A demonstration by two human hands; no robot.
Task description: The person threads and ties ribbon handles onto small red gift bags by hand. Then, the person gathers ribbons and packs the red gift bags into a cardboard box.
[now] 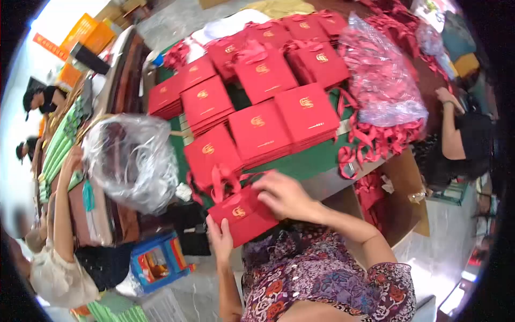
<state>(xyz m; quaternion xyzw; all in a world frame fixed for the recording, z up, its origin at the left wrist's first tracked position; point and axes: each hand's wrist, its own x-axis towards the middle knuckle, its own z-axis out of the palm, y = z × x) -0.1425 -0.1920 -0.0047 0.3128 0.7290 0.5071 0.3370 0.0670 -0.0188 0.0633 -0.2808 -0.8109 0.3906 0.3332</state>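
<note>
A red bag point(249, 219) with a gold emblem and ribbon handles lies at the table's front edge, close to my body. My left hand point(220, 236) grips its lower left side, thumb on the front. Over the bag's upper right edge is my right hand point(281, 194), its fingers bent against the bag near a ribbon; what the fingertips hold is hidden. Just beyond are stacks of flat red bags point(260, 131), and more stacks with ribbons point(265, 75) stand behind them.
Clear plastic point(131, 163) lies at the left, and a plastic sack of red ribbons point(381, 80) at the right. An open cardboard box point(405, 188) stands below the green tabletop point(308, 161). Other people's arms point(63, 198) point(451, 126) are at both sides.
</note>
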